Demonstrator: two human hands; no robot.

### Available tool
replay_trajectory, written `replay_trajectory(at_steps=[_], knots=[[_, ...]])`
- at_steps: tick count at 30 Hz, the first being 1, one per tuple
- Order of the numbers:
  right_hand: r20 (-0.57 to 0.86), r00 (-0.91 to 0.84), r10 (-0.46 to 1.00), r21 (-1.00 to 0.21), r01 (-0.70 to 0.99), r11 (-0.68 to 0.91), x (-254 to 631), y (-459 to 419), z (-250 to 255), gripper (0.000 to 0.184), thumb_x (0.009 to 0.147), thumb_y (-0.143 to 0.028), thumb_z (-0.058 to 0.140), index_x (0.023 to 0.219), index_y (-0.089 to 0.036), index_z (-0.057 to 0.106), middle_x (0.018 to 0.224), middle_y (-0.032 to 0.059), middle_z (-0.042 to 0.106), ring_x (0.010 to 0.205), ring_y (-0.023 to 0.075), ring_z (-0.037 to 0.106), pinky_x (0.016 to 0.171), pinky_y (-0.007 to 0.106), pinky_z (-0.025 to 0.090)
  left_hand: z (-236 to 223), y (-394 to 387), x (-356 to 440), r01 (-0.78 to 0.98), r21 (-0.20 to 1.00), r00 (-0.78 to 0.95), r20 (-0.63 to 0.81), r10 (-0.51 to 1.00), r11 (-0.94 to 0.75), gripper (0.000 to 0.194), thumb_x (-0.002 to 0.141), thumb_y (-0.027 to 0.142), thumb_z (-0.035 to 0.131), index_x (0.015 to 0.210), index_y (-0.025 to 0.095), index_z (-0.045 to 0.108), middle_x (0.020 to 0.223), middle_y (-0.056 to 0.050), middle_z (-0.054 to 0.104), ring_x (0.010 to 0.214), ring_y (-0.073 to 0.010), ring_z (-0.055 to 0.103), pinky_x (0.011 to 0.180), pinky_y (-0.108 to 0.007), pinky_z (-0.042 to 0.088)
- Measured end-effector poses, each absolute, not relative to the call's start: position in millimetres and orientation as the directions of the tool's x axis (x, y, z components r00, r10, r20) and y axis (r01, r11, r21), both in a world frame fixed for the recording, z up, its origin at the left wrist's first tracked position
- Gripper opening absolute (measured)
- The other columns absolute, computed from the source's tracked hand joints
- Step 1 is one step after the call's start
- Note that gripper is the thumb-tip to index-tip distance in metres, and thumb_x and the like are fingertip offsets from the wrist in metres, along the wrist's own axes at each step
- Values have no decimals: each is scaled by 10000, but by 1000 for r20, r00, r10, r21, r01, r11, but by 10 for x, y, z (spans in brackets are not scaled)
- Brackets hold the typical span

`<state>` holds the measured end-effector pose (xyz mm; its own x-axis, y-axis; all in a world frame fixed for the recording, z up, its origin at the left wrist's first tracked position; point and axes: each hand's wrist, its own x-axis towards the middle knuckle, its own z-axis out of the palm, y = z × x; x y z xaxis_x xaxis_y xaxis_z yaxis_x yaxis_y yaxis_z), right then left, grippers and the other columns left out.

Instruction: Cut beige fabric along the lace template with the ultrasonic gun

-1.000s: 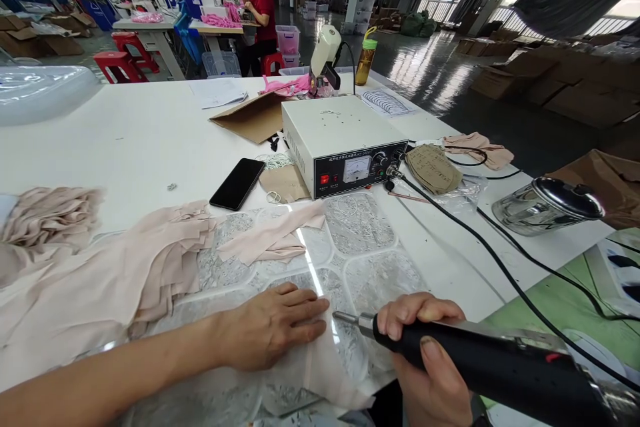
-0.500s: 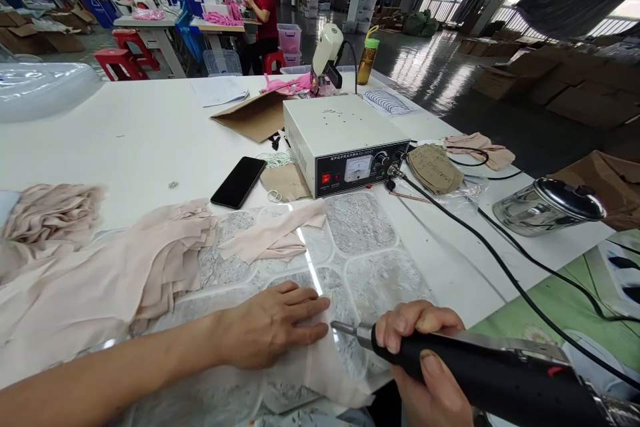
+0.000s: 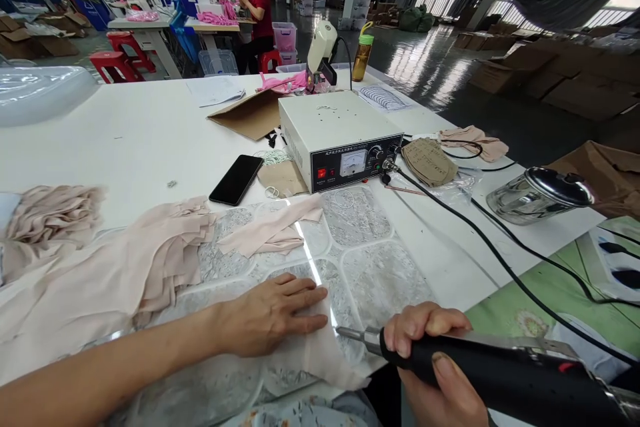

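Observation:
My left hand (image 3: 273, 315) lies flat with fingers stretched, pressing a thin pale pink fabric piece (image 3: 325, 357) onto the grey stone-patterned mat (image 3: 380, 273). Wrapped around the black handle of an ultrasonic cutter (image 3: 450, 363) is my right hand (image 3: 430, 340). The cutter's metal tip points left, close to the fabric's right edge; whether it touches cannot be told. A stack of beige-pink fabric pieces (image 3: 160, 253) spreads to the left of the mat. Above my left hand lie some narrow fabric strips (image 3: 273, 230).
A white generator box (image 3: 345, 130) with a gauge stands behind the mat, its black cable (image 3: 465, 223) running right. Around it are a phone (image 3: 236, 179), cardboard patterns (image 3: 429, 161), a glass jar (image 3: 543, 197) and a bottle (image 3: 363, 57). A person (image 3: 259, 10) sits at a sewing machine beyond.
The cutter in my right hand has shifted slightly right and down, its tip a little farther from my left fingertips. My left hand stays on the fabric. The view has moved slightly.

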<state>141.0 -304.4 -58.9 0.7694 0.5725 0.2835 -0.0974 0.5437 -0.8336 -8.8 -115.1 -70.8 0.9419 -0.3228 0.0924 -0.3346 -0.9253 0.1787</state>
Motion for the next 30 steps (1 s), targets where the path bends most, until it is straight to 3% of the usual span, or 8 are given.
replay_trajectory(at_steps=[12,30], knots=[[263,741,618,-849,-126,513,1350,-3224,-653,140,851,-381,591,877,-254,538,717,-26,483,518,105,507,476,267,483,-647,-1192,-76,-330,174,944,70,-323,-928,379,892,150,497,1255,241,559,1409,-148,484,1210,-302,506,943,-394,400],[313,731,606,-814,-122,568,1337,-3018,-637,110,854,-312,597,902,-224,551,754,-22,521,575,95,550,532,250,517,-669,-1182,-107,-338,170,941,63,-332,-926,336,911,225,520,1243,255,563,1419,-167,465,1227,-319,492,929,-417,394]])
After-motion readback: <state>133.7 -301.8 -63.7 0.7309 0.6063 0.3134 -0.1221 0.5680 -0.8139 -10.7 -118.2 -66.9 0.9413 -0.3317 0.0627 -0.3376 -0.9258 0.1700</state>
